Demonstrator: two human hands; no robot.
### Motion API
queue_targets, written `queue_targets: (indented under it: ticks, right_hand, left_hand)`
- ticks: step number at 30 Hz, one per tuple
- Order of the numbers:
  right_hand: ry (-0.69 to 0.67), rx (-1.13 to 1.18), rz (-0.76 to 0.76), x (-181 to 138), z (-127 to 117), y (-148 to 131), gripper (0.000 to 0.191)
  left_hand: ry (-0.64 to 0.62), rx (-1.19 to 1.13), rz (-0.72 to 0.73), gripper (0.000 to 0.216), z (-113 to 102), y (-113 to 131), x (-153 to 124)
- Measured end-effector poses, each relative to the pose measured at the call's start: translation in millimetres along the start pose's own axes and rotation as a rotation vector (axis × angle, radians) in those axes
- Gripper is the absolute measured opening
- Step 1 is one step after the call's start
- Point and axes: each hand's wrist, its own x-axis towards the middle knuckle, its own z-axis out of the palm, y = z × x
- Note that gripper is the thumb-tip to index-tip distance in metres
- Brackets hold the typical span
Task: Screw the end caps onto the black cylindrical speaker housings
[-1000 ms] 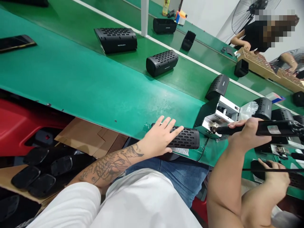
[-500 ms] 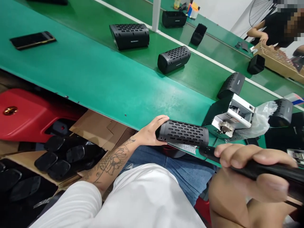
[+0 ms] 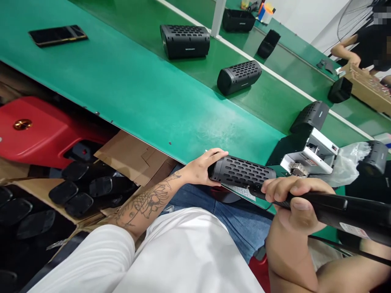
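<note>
My left hand (image 3: 204, 169) grips the end of a black speaker housing (image 3: 247, 171) with slotted holes, at the near edge of the green bench. Fingers and thumb wrap round its left end. My right hand (image 3: 297, 199) is closed round a black electric screwdriver (image 3: 330, 207), whose body runs off to the right with a cord below it. The front of the screwdriver is at the lower right side of the housing; whether its bit touches cannot be made out. Bubble wrap (image 3: 242, 193) shows beneath the housing.
A white and black screw feeder (image 3: 317, 152) stands right of the housing, beside a clear plastic bag (image 3: 351, 160). More housings (image 3: 186, 42) lie along the belt. A phone (image 3: 58, 36) lies at left. Below are a red stool (image 3: 39, 130) and boxed black housings (image 3: 79, 203). Another person works at far right.
My right hand and the screwdriver have moved left, and the screwdriver's front now meets the housing's lower side. The view has shifted slightly, while my left hand keeps its grip.
</note>
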Motion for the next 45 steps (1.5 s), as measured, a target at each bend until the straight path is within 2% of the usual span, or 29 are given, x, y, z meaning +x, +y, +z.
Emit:
queue_targets:
  ticks: [5,9,16,24,26,28,30,32,33,34,36,38,42,45]
  right_hand:
    - [0.000,0.014,0.054,5,-4,6,0.013]
    - [-0.022,0.008,0.052,4,-3,7,0.016]
    - [-0.138,0.022,0.051,4,-1,6,0.019]
    - [-0.090,-0.001,0.134,-8,-2,1,0.023]
    - [-0.039,-0.007,0.138,-4,-11,-5,0.024]
    - [0.050,-0.034,0.055,8,-33,-8,0.024]
    - [0.256,-0.141,-0.162,27,-66,-4,0.018]
    - [0.626,-0.317,-0.422,46,-103,6,0.006]
    - [0.729,-0.385,-0.448,54,-120,12,0.002]
    - [0.790,-0.409,-0.439,60,-134,19,0.006]
    - [0.805,-0.425,-0.358,65,-153,31,0.015]
    - [0.780,-0.415,-0.292,63,-158,40,0.019]
    - [0.791,-0.403,-0.245,53,-146,40,0.023]
    - [0.811,-0.382,-0.198,45,-134,23,0.020]
  left_hand:
    - [0.013,0.002,0.036,0.125,-1,2,1]
    - [-0.001,0.017,0.008,0.125,-3,5,1]
    - [-0.009,0.031,0.005,0.127,-3,4,0]
    - [-0.002,0.077,0.075,0.128,-4,7,-1]
    - [0.000,0.089,0.088,0.124,-5,9,0]
    - [-0.007,0.100,0.087,0.120,-7,10,1]
    - [-0.018,0.109,0.092,0.120,-8,11,2]
    - [-0.023,0.117,0.103,0.120,-8,11,4]
    - [-0.024,0.121,0.105,0.120,-8,10,5]
    - [-0.025,0.125,0.103,0.120,-8,10,6]
    - [-0.031,0.131,0.092,0.120,-8,10,8]
    - [-0.044,0.130,0.081,0.120,-8,11,10]
    - [-0.041,0.128,0.071,0.120,-5,12,10]
    - [-0.039,0.130,0.066,0.121,-2,12,10]
